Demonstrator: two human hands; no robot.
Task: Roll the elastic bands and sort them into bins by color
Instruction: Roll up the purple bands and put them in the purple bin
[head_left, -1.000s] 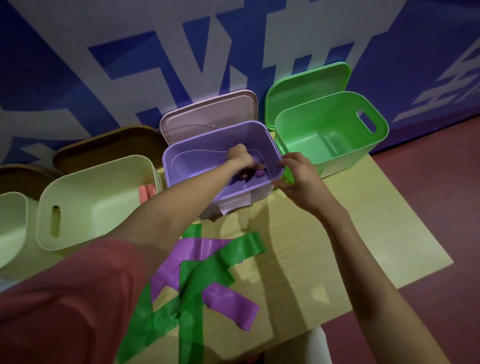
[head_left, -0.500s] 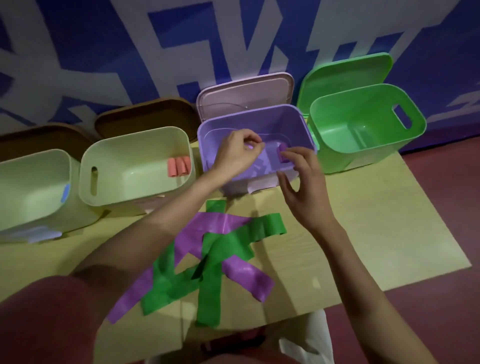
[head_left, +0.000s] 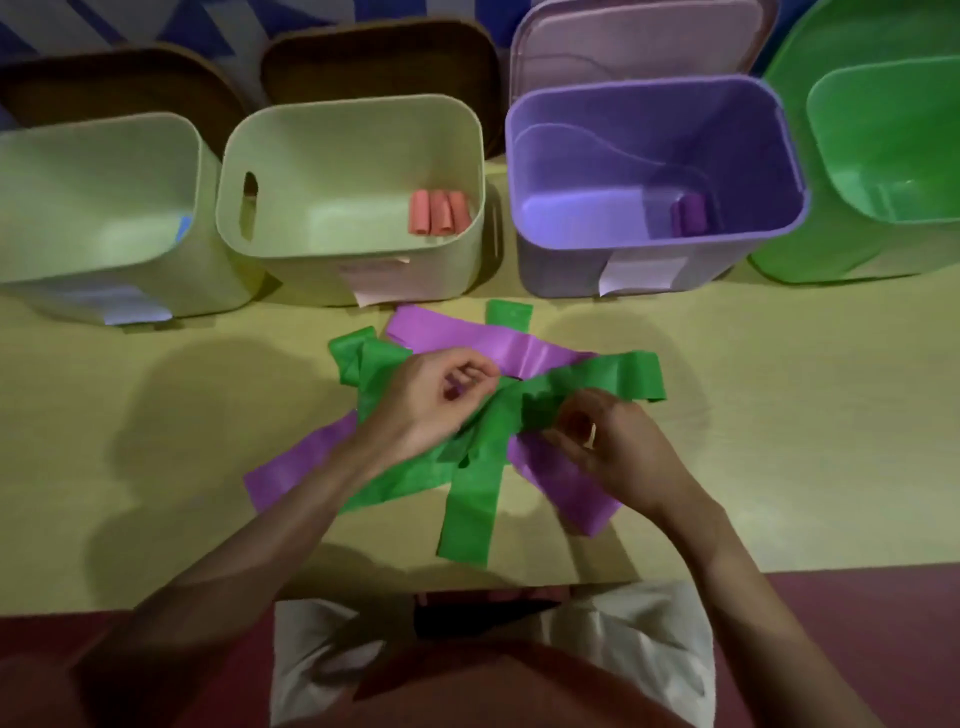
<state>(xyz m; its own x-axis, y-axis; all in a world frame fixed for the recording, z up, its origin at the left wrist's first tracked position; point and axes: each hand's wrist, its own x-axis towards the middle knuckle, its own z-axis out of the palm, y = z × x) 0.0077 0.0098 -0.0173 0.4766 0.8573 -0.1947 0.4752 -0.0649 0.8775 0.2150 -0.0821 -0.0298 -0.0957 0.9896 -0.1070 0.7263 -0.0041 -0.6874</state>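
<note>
You are picking next band from pile: left hand (head_left: 434, 402) and right hand (head_left: 613, 441) both pinching green band (head_left: 587, 384). Next: pulling it free, rolling, dropping in far-right green bin (head_left: 831, 156).

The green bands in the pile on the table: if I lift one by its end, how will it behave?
The green bands probably hang limp: they lie flat, folded and creased where both hands, left hand and right hand, work. One likely drags neighbours along, since it crosses the purple bands. It seems light and thin.
</note>
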